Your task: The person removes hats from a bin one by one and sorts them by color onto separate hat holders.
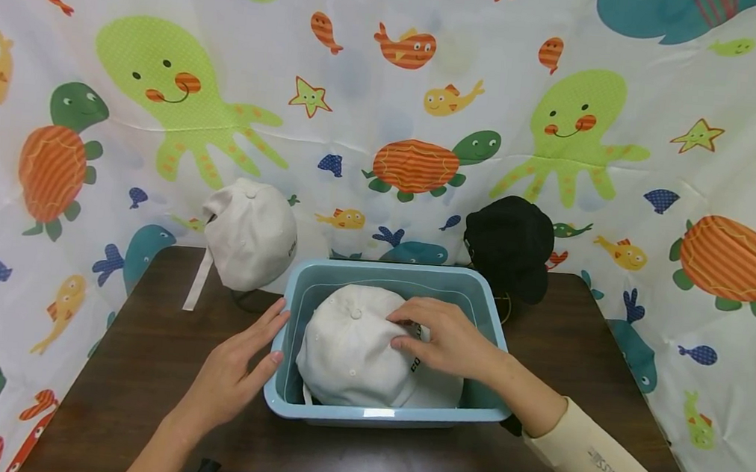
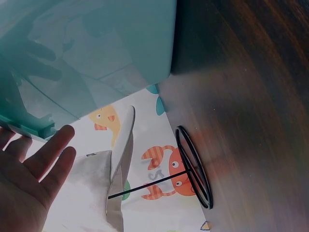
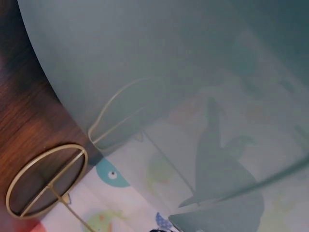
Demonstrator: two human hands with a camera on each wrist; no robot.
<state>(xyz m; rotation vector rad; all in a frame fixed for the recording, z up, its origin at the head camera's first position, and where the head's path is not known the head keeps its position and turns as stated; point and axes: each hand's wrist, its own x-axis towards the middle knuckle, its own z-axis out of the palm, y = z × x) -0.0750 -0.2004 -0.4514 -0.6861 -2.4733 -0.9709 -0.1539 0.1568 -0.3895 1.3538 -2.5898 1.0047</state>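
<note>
Head view gives me the clearest account. A white cap [image 1: 354,350] lies crown-up inside a light blue plastic bin [image 1: 489,309] on the dark wooden table [image 1: 157,367]. My right hand [image 1: 443,337] rests on the cap's right side, fingers bent over the crown and pressing into the fabric. My left hand [image 1: 234,373] lies against the bin's left outer wall, fingers straight and relaxed, gripping nothing; the fingertips touch the rim. Left wrist view confirms the flat palm [image 2: 24,188] beside the bin wall [image 2: 96,58], with a second white cap [image 2: 104,188] on a black wire stand [image 2: 193,166] behind it. In the head view that cap [image 1: 250,234] stands beyond the bin's left corner, and a black hat [image 1: 508,244] beyond its right corner. Right wrist view shows only the bin wall [image 3: 169,72] and a gold wire stand base [image 3: 46,179].
</note>
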